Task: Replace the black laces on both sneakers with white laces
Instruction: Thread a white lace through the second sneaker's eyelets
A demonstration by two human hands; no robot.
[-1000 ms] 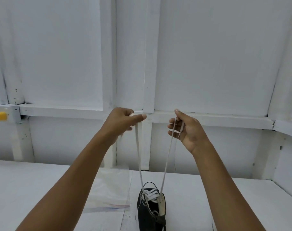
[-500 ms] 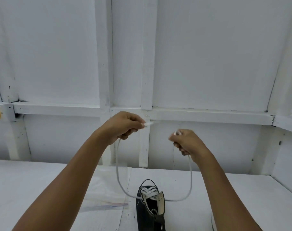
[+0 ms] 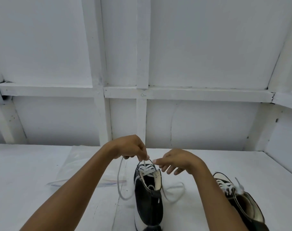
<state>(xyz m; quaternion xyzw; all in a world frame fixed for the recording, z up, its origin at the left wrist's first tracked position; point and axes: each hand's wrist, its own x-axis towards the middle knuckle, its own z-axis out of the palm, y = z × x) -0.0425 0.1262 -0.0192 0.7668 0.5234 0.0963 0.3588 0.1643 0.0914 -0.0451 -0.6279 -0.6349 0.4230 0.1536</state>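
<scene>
A black high-top sneaker (image 3: 148,197) stands on the white table (image 3: 33,172), its toe pointing away from me and a white lace (image 3: 146,169) in its eyelets. My left hand (image 3: 130,149) pinches this lace just above the top eyelets. A slack loop of it hangs from that hand to the table, left of the shoe. My right hand (image 3: 177,161) hovers over the collar with thumb and forefinger together and the other fingers loose. Another lace loop lies right of the shoe; whether it reaches that hand is unclear. A second black sneaker (image 3: 242,202) with white lacing lies at right.
A clear zip bag (image 3: 85,165) lies flat on the table left of the shoe. A white framed wall (image 3: 208,124) with a ledge closes off the back and right.
Both hands have dropped from chest height to just above the sneaker's collar. The lace ends went from taut to slack loops on the table. The view tilted down, showing the second sneaker.
</scene>
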